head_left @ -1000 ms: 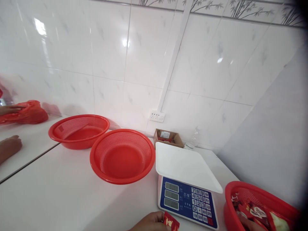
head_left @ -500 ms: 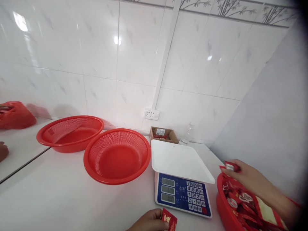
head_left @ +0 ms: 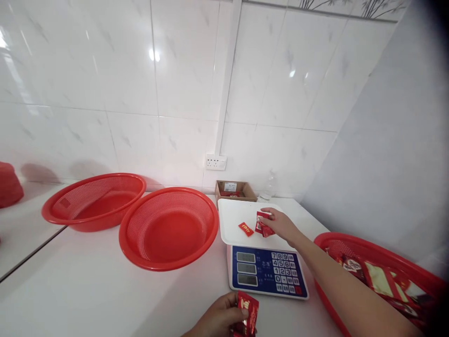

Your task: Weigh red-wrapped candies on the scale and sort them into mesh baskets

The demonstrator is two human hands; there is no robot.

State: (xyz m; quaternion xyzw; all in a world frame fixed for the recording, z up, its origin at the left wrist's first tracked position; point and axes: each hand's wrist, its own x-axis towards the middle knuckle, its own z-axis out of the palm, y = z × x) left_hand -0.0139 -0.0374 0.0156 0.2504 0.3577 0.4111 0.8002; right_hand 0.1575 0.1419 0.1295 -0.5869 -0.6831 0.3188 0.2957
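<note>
My right hand point(head_left: 280, 225) is over the white weighing pan point(head_left: 229, 213) of a digital scale point(head_left: 266, 274), its fingers closed on red packets point(head_left: 263, 224). To their left on the pan lies one small red packet point(head_left: 246, 229) with gold print. Below the scale's front edge, my left hand point(head_left: 224, 312) pinches another red packet point(head_left: 247, 311) with gold lettering. Beneath my right forearm stands a red basket point(head_left: 354, 241) filled with packets in mixed red and cream wrappers. The exact number of packets in my right hand cannot be made out.
Two red mesh baskets point(head_left: 169, 269) point(head_left: 94, 223) stand left of the scale. Behind it are an open cardboard box point(head_left: 249, 192) and a clear plastic bottle point(head_left: 269, 185). A red bag point(head_left: 10, 185) sits at the far left. Tiled wall rises behind the table.
My right hand has moved left from the full basket to the weighing pan, carrying red packets. A small packet now lies on the pan. The view has shifted slightly; another person's hand left view.
</note>
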